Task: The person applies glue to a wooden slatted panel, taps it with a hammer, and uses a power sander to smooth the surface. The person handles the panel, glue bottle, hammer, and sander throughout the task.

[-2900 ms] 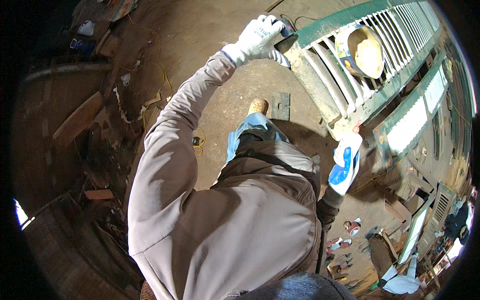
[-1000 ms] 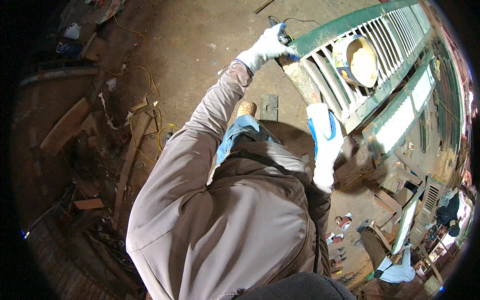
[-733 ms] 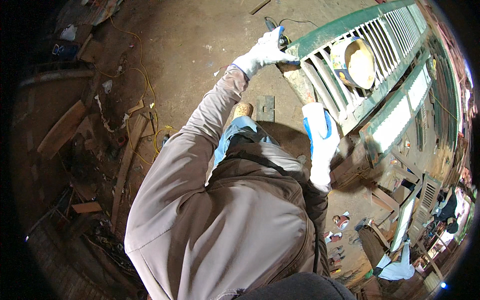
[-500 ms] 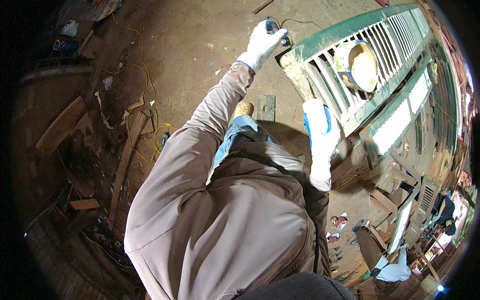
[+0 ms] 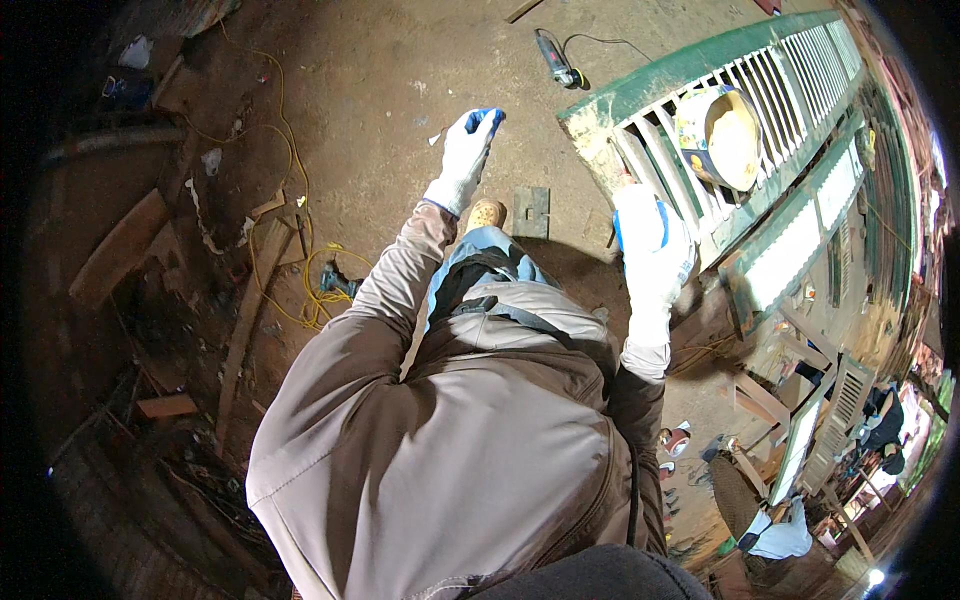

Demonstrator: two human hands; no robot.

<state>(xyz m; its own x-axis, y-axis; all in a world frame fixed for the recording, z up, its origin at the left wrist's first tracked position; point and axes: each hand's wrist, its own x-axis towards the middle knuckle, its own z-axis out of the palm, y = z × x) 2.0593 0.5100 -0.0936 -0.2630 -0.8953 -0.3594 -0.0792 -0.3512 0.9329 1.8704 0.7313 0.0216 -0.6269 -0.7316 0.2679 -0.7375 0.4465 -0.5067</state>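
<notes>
There is only one view, so no part of the scene is shared with a second one. The camera sits on the head of the person and looks almost straight down along the body. The jacket (image 5: 450, 440) is very near and fills the lower middle of the picture. The dirt floor (image 5: 370, 90) lies far below and takes the upper part. The forearms enter from below and the hands are raised in front, the left hand (image 5: 465, 160) at upper centre, the right hand (image 5: 650, 250) beside the green shutter (image 5: 700, 70). The lens is a wide fisheye: straight edges bend near the rim, and the corners are black.
</notes>
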